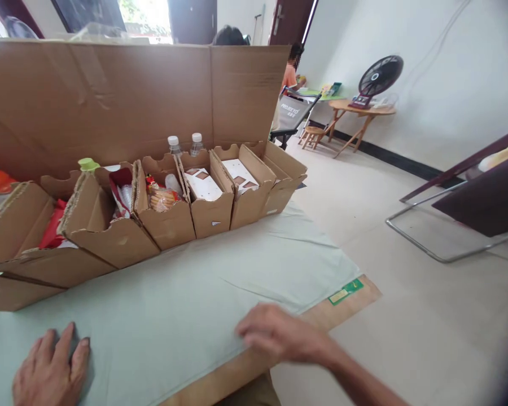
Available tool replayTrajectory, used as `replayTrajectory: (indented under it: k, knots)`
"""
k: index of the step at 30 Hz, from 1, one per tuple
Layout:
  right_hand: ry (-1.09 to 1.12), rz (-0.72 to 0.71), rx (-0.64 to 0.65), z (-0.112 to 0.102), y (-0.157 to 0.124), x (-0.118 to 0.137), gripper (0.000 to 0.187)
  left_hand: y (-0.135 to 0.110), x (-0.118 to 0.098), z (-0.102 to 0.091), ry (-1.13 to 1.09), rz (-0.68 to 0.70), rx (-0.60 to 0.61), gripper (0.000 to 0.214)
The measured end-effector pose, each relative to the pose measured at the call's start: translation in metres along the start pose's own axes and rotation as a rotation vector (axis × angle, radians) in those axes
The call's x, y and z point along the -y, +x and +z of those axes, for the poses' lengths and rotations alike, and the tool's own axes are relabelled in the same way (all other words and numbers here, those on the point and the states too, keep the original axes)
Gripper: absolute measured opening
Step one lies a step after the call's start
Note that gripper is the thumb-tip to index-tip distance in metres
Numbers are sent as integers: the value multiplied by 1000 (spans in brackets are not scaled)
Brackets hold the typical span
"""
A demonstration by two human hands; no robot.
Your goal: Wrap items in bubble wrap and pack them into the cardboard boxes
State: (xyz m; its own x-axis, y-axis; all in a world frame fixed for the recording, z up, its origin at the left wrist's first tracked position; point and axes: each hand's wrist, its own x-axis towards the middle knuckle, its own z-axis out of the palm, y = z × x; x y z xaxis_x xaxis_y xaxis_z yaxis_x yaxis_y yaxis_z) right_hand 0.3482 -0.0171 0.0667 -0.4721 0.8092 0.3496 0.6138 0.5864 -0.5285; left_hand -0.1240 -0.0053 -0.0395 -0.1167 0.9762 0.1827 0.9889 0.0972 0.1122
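My left hand (pixel 51 369) lies flat on the pale green cloth (pixel 186 293) that covers the table, fingers stretched out, holding nothing. My right hand (pixel 279 332) hovers over the cloth's near right edge; it is smeared by motion, so its fingers are unclear. Ahead of both hands runs a row of open cardboard boxes (pixel 169 220). They hold red packets (pixel 53 225), wrapped biscuits (pixel 163 198), white cards (pixel 203 185) and two clear water bottles (pixel 185 145) with white caps.
A tall cardboard sheet (pixel 131 96) stands behind the boxes. The wooden table edge (pixel 351 299) shows at the right. A person (pixel 292 70) is by a grey folding chair (pixel 290 115). A round wooden table (pixel 359 110) carries a black fan (pixel 379 76). A metal-framed chair (pixel 461 220) stands at right.
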Motion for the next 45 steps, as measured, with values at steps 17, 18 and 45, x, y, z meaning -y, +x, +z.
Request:
replayTrajectory:
  k: [17, 18, 45]
  knots:
    - [-939, 496, 319, -192, 136, -150, 38, 0, -79, 29, -242, 438, -202, 42]
    - [-954, 492, 323, -191, 131, -146, 39, 0, -80, 29, -254, 427, -201, 41]
    - [-926, 421, 348, -176, 71, -117, 35, -1, -78, 43, -362, 407, -218, 36]
